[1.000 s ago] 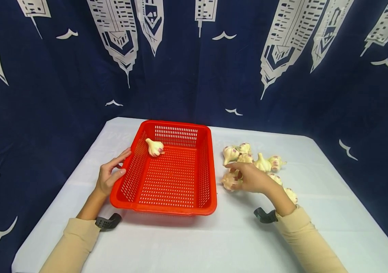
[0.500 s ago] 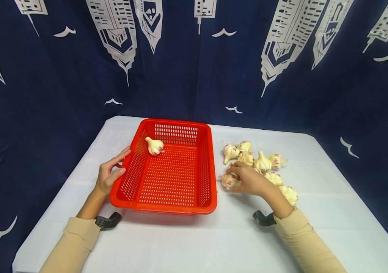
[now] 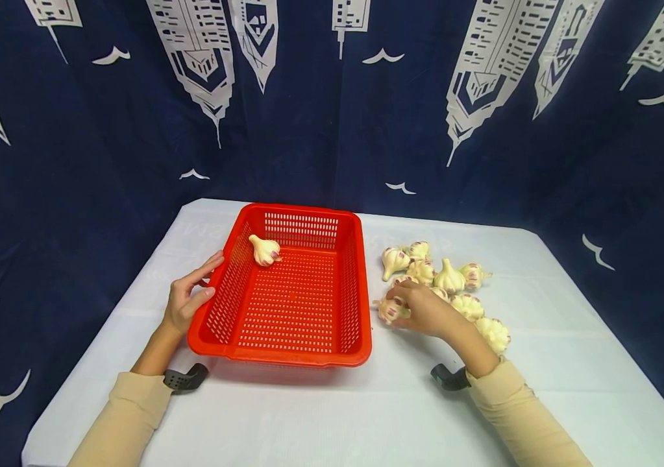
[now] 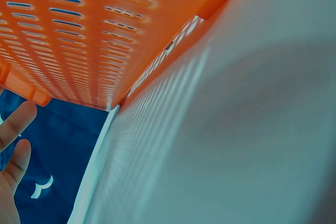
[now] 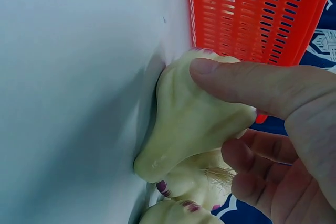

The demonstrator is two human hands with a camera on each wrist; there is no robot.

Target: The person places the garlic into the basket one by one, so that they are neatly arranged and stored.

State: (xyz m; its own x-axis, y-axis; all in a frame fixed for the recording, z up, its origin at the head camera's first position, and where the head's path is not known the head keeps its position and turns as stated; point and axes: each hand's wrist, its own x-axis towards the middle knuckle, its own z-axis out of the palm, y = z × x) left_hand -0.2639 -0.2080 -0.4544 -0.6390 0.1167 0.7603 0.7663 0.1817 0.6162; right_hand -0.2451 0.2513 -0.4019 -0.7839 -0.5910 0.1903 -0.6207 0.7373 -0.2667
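Note:
In the head view, my left hand (image 3: 187,299) rests at the left rim of a red plastic basket (image 3: 285,357), its fingers stretched out and the thumb apart. The left wrist view shows these fingertips (image 4: 20,121) beside the basket's slotted wall. One garlic bulb (image 3: 265,251) lies inside, near the back left corner. Right of the basket, my right hand (image 3: 425,310) grips another garlic bulb (image 5: 194,114) close to the tabletop. Its thumb presses on the near side in the right wrist view; curled fingers are at the other side, partly hidden by the bulb.
Several more garlic bulbs (image 3: 450,277) lie in a loose cluster behind and right of my right hand. A white cloth (image 3: 308,421) covers the table. Beyond it hangs a dark blue curtain (image 3: 332,143) with white building prints.
My right hand has moved slightly left and down, its fingers closing round the bulb, which has shifted a little toward the basket. The left hand and basket have stayed in place.

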